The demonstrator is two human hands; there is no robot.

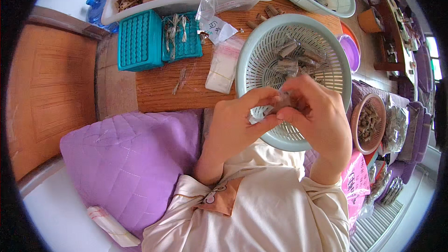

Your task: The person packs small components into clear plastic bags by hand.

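Small brown dried piece in clear wrap (285, 104) pinched between fingers of left hand (238, 121) and right hand (322, 121), over near rim of pale green slotted plastic colander (252, 65), teal plastic grid trays (140, 39) left of colander on wooden bench (158, 88), purple quilted cushion (130, 154) below-left of colander.

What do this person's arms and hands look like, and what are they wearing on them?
Both hands, the left hand and the right hand, are bare: no gloves, and no rings or watch that I can make out. The forearms are uncovered too. Loose cream sleeves with a thin darker piping line are pushed up near the elbows, part of a cream garment with a brown collar.
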